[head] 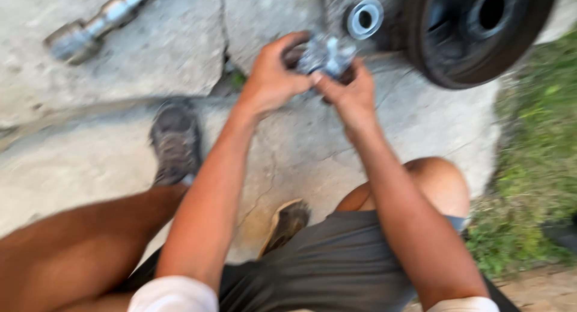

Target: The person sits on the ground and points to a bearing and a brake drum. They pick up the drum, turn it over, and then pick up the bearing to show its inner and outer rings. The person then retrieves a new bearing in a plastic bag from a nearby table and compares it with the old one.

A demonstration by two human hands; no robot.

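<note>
Both hands meet at the top centre around a small shiny metal fitting (pixel 326 53). My left hand (pixel 273 74) wraps it from the left, fingers curled over its top. From the right, my right hand (pixel 348 92) pinches it with thumb and fingers. The picture is blurred, so the fitting's exact shape is unclear. Just beyond it lies a black weight plate (pixel 475 35) with a round centre hole, and a silver collar (pixel 364 17) sits beside the plate.
A chrome dumbbell bar (pixel 96 23) lies at the top left on cracked concrete (pixel 108 143). Grass (pixel 535 162) borders the slab on the right. My shoes (pixel 175 143) and bare knees are below the hands.
</note>
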